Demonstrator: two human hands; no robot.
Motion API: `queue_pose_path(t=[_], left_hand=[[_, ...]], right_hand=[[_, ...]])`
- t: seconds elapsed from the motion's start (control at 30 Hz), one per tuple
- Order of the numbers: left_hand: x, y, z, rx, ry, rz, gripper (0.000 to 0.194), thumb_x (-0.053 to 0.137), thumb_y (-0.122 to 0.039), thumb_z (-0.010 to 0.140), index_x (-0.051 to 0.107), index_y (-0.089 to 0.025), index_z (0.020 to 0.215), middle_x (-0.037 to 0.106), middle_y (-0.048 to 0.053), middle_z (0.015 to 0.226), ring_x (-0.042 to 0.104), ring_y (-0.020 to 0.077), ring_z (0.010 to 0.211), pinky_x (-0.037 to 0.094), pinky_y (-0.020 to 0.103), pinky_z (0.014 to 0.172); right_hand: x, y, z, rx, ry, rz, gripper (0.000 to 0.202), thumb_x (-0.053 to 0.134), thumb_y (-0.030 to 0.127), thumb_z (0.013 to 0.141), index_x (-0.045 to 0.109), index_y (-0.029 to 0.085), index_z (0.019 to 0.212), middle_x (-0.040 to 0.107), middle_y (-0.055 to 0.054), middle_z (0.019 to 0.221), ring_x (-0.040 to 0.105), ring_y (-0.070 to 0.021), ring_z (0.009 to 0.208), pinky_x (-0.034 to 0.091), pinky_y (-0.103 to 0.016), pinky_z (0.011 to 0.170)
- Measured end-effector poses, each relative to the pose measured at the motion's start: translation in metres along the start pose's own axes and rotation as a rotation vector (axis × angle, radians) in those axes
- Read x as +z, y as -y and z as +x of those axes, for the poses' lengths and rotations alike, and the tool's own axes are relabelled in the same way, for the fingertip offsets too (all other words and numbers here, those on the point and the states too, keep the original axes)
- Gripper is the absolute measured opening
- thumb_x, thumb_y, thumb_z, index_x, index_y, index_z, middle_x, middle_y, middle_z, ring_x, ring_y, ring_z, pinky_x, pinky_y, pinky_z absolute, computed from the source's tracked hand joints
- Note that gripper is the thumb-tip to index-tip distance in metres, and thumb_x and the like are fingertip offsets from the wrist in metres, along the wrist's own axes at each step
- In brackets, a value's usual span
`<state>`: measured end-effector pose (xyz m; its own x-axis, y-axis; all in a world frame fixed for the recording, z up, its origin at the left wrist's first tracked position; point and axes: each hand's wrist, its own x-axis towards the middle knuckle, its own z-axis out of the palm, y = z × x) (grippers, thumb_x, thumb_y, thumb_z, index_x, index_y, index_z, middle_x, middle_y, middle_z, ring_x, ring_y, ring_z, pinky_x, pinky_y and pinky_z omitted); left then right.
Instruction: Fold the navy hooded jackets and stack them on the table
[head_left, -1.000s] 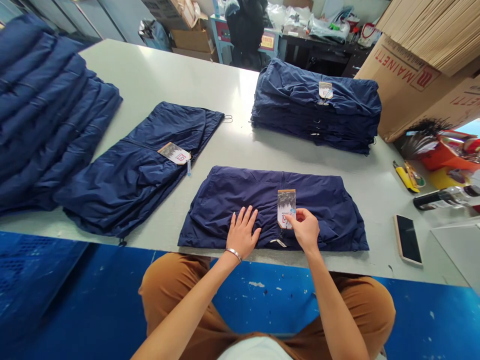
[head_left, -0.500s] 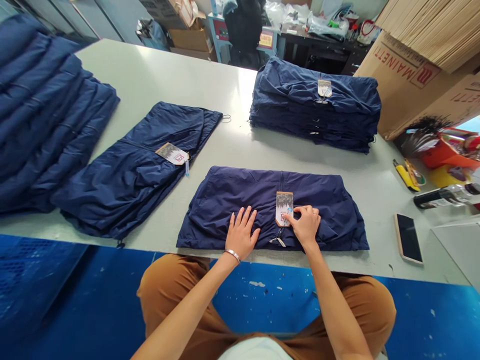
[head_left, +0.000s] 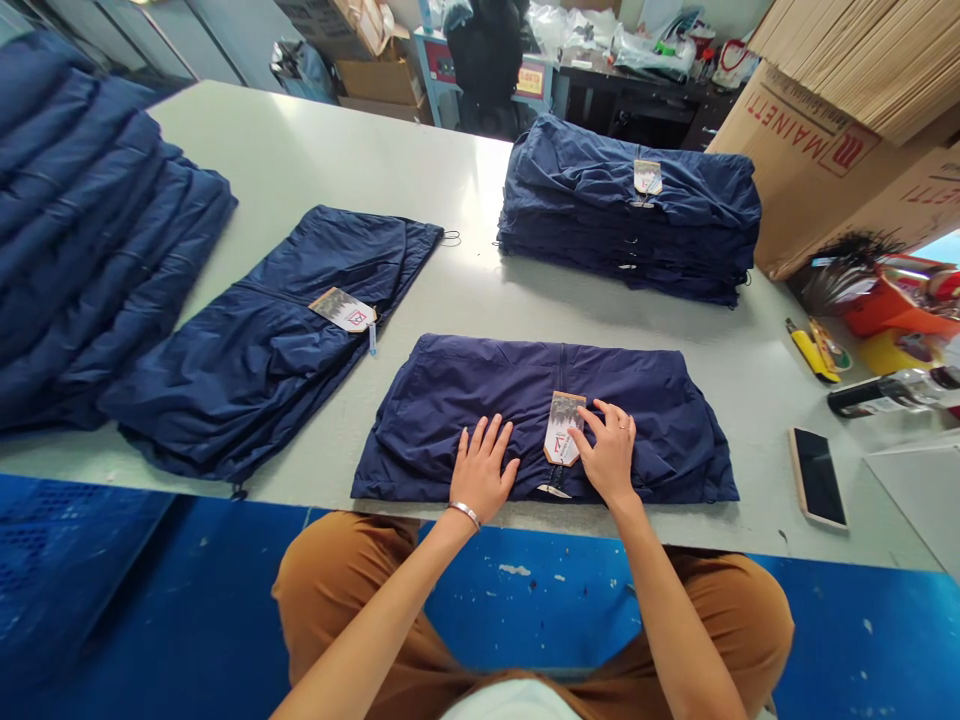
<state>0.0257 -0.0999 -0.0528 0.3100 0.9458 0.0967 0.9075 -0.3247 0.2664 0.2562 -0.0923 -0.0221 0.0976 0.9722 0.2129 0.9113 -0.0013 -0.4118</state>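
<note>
This looks like a garment workshop: the long, pale, smooth worktable [head_left: 315, 165] bears a folded navy-blue fabric garment [head_left: 510, 378] with a printed paper hang tag [head_left: 561, 442] along its near edge and a stack of navy-blue garments [head_left: 600, 235] towards its far edge. Brown cardboard cartons [head_left: 791, 180] lettered MAINETTI stand at its right, and clear plastic bags [head_left: 651, 52] lie beyond it.

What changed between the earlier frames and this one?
The right hand has opened its pinch on the hang tag, its fingertips now at the tag's right side. The tag has slid slightly toward the person, its lower end swung left. Unchanged: the left hand flat on the folded garment, and the stack behind.
</note>
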Motion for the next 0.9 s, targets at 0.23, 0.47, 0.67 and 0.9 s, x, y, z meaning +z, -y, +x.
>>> queue_pose_path(t=[0.23,0.47,0.67,0.9], left_hand=[[0.001,0.000,0.000,0.000,0.006,-0.016,0.057,0.042,-0.038,0.097,0.042,-0.021,0.152,0.034,0.007,0.160,0.027,0.0302,0.149,0.019,0.054,0.122],[-0.010,0.014,-0.003,-0.058,-0.154,-0.183,0.057,0.039,-0.040,0.100,0.034,-0.026,0.155,0.017,0.008,0.166,0.017,0.0285,0.153,0.024,0.051,0.122],[-0.057,0.063,-0.002,-0.153,-0.354,-0.217,0.054,0.040,-0.041,0.099,0.042,-0.024,0.150,0.024,0.012,0.161,0.025,0.0302,0.149,0.023,0.051,0.122],[-0.056,0.145,0.008,-0.451,-0.295,-0.179,0.065,0.047,-0.052,0.084,0.057,-0.011,0.133,0.037,0.022,0.147,0.043,0.0384,0.134,0.031,0.056,0.116]], right_hand=[[0.005,0.010,-0.003,-0.128,0.225,-0.108,0.044,0.052,0.038,0.096,0.056,0.030,0.139,0.047,-0.008,0.153,0.032,-0.0327,0.143,0.012,-0.070,0.114],[-0.014,-0.010,-0.008,-0.085,0.036,-0.106,0.043,0.051,0.043,0.095,0.062,0.025,0.132,0.041,-0.012,0.155,0.025,-0.0332,0.147,0.020,-0.062,0.115],[-0.044,-0.099,-0.014,0.203,-0.115,-0.189,0.059,0.042,0.053,0.094,0.059,0.014,0.135,0.042,-0.020,0.152,0.028,-0.0369,0.143,0.025,-0.059,0.113],[-0.063,-0.190,-0.008,0.474,-0.098,-0.171,0.075,0.046,0.062,0.085,0.059,0.005,0.132,0.049,-0.029,0.141,0.041,-0.0410,0.135,0.031,-0.055,0.109]])
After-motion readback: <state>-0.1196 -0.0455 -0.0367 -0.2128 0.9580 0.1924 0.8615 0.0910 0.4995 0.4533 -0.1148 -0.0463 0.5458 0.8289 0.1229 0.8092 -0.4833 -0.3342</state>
